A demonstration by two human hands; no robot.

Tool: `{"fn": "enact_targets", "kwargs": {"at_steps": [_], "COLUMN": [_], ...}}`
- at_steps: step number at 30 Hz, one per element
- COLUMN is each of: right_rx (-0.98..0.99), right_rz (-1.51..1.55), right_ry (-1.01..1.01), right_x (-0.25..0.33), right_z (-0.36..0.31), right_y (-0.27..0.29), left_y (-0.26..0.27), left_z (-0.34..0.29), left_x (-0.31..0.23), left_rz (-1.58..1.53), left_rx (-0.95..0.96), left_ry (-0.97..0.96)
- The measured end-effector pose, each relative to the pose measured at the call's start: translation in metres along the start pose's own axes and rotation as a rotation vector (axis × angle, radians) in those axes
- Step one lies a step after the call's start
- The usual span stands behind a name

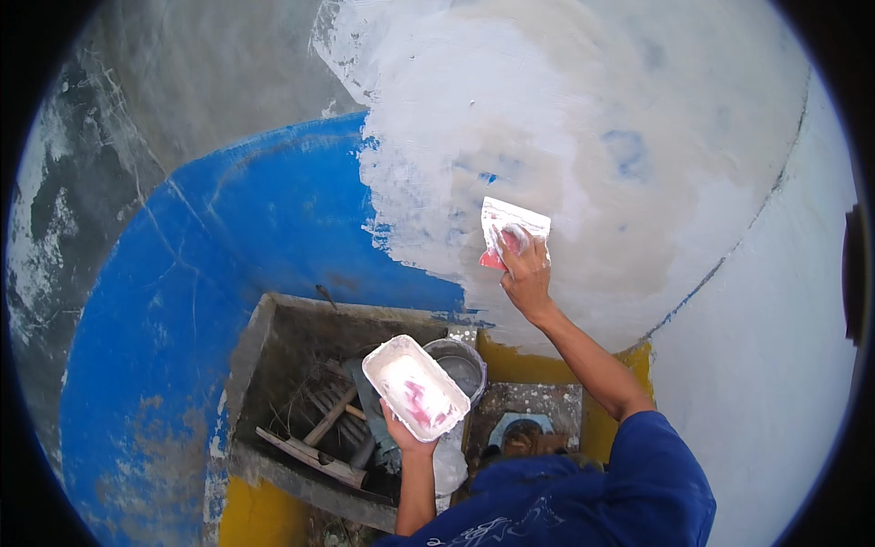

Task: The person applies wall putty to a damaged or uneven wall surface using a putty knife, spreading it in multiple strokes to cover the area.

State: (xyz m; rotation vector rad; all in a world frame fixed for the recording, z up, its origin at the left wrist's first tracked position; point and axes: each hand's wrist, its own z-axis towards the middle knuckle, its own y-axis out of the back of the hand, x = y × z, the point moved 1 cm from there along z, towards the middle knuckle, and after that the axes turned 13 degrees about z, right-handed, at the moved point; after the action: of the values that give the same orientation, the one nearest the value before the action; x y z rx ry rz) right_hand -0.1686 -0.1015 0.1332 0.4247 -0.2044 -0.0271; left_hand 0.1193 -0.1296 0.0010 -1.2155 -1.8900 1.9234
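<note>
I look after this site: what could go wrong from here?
Only the left hand holds the tub, so a slip might spill white paste around the trough. The spreader in the right hand is smeared, so it may drip. The white coat's edge against the blue paint is ragged and might stay uneven.

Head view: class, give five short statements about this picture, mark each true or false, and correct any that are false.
1. The right hand holds a white-smeared spreader. True.
2. The left hand holds a hammer. False: the left hand holds a rectangular tub.
3. A round bucket is partly hidden behind the tub. True.
4. The person's sleeve is yellow. False: the sleeve is dark blue.
5. The blue paint is to the right of the spreader. False: it is to the left.
</note>
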Motion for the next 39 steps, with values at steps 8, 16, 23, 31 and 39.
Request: {"fn": "enact_targets", "kwargs": {"at_steps": [8,16,23,31,39], "right_rx": [-0.196,0.171,0.051,0.178,-0.053], "right_rz": [-0.149,-0.029,-0.016,-0.047,-0.039], "right_ry": [0.015,-0.038,-0.022,0.112,0.040], "right_x": [-0.012,0.000,0.010,-0.024,0.014], "right_z": [0.090,-0.017,0.007,-0.034,0.047], "right_y": [0.023,-0.050,-0.026,-0.078,0.033], "left_y": [0.001,-0.007,0.009,0.008,0.003], "left_z": [0.002,0.001,0.000,0.011,0.003], "left_x": [0.001,0.000,-0.004,0.006,0.000], "left_rz": [0.011,-0.005,0.011,-0.023,-0.016], "left_rx": [-0.037,0.012,-0.030,-0.004,0.013], "left_ry": [-0.034,-0.014,-0.032,0.059,-0.005]}}
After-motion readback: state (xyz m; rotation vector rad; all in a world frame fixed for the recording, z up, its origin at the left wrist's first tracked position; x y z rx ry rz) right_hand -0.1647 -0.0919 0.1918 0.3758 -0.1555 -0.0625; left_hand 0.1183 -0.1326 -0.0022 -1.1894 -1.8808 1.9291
